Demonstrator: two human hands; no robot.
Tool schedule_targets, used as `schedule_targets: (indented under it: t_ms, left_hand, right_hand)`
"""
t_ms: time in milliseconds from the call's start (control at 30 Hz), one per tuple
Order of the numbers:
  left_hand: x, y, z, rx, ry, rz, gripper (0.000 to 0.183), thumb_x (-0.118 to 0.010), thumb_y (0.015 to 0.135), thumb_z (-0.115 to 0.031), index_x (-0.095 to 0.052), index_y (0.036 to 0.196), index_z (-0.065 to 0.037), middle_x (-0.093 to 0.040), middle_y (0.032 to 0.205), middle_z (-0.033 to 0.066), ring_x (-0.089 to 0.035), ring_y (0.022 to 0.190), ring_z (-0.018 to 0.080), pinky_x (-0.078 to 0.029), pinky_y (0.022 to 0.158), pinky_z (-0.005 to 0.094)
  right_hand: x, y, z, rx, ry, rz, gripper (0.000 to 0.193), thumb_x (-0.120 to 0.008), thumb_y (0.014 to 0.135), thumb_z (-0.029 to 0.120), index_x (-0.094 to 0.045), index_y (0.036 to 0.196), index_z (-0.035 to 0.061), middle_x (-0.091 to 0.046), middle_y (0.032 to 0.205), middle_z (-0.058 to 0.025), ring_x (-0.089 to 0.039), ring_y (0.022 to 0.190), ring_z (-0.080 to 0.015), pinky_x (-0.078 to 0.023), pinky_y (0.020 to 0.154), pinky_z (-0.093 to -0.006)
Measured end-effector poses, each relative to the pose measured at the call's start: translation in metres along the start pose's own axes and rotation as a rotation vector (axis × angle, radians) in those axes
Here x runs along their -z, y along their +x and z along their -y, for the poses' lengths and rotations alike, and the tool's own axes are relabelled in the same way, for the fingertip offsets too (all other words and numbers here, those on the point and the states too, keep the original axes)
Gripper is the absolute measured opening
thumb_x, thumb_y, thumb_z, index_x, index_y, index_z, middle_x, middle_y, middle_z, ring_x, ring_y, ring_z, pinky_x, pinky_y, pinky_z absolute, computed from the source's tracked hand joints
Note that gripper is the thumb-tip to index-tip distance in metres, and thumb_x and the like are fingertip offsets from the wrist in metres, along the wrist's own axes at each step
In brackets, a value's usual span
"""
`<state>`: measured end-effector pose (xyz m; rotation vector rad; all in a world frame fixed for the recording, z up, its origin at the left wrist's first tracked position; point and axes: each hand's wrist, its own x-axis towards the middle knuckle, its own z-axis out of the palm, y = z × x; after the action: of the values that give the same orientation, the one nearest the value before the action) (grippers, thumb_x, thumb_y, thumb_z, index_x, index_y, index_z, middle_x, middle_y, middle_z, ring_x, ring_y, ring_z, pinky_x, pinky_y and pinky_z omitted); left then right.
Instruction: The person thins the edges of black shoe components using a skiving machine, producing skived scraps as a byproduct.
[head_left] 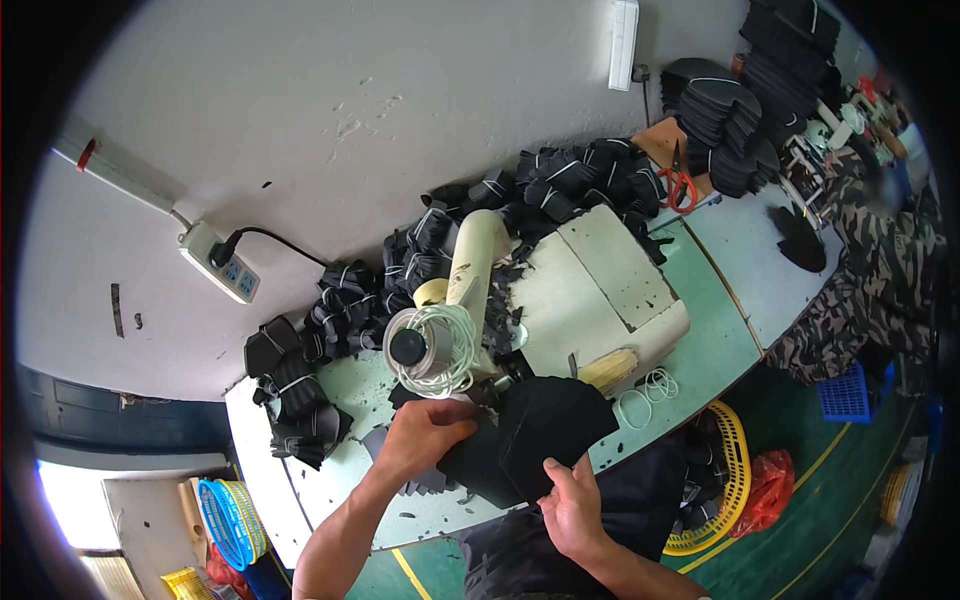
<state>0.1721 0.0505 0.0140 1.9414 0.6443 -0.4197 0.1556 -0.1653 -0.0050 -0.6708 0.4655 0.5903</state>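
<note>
A rounded black piece of sheet material (555, 430) lies over the front of a cream machine (610, 275), in front of its working end. My right hand (574, 508) grips its near edge, thumb on top and fingers mostly hidden underneath. To the left, my left hand (428, 437) has its fingers bent and pressed together at a second dark piece (475, 465) that joins or lies under the first; which of these, I cannot tell. Just above my left hand, a coil of white cord (450, 350) hangs round a black-capped spindle on the machine.
Tied bundles of black pieces (430, 235) line the wall behind the table (340, 500). Red-handled scissors (678, 190) lie at the back right. A yellow basket (740, 470) with dark pieces stands on the floor at right. A person in camouflage clothing (870, 270) sits farther right.
</note>
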Motion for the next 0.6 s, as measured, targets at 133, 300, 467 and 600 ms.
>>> schedule_targets:
  t_ms: [133, 300, 467, 600]
  left_hand:
    - [-0.006, 0.002, -0.043, 0.077, 0.317, -0.021, 0.025, -0.073, 0.081, -0.018, -0.072, 0.100, -0.001, -0.072, 0.087, 0.0087, -0.066, 0.079, 0.0110, -0.052, 0.075, 0.0258]
    - [-0.003, 0.002, -0.013, 0.047, 0.085, 0.009, 0.028, -0.074, 0.080, -0.023, -0.072, 0.097, -0.001, -0.072, 0.083, 0.0083, -0.065, 0.075, 0.0104, -0.051, 0.072, 0.0263]
    - [-0.011, 0.004, -0.044, 0.072, 0.360, -0.065, 0.019, -0.073, 0.081, -0.015, -0.070, 0.092, 0.000, -0.072, 0.086, 0.0048, -0.064, 0.076, 0.0092, -0.050, 0.070, 0.0256]
    - [-0.006, 0.001, -0.019, 0.043, 0.064, -0.014, 0.018, -0.074, 0.080, -0.013, -0.071, 0.093, -0.003, -0.072, 0.087, 0.0041, -0.064, 0.078, 0.0088, -0.050, 0.072, 0.0251]
  right_hand:
    - [-0.002, 0.000, 0.002, -0.024, 0.007, -0.019, 0.052, -0.050, 0.091, 0.001, -0.034, 0.140, 0.0072, -0.049, 0.127, -0.0079, -0.053, 0.115, -0.0179, -0.048, 0.094, -0.0324]
    - [0.005, 0.002, 0.000, 0.033, -0.007, -0.009, 0.053, -0.049, 0.090, 0.000, -0.032, 0.140, 0.0081, -0.048, 0.129, -0.0085, -0.053, 0.116, -0.0183, -0.049, 0.094, -0.0325]
    - [0.001, 0.000, 0.000, 0.014, 0.025, -0.031, 0.054, -0.049, 0.090, -0.001, -0.031, 0.140, 0.0068, -0.050, 0.127, -0.0091, -0.053, 0.115, -0.0182, -0.049, 0.093, -0.0313]
    - [0.006, 0.002, 0.000, 0.067, 0.045, -0.007, 0.053, -0.050, 0.089, -0.001, -0.032, 0.138, 0.0066, -0.050, 0.127, -0.0092, -0.055, 0.113, -0.0177, -0.050, 0.092, -0.0311]
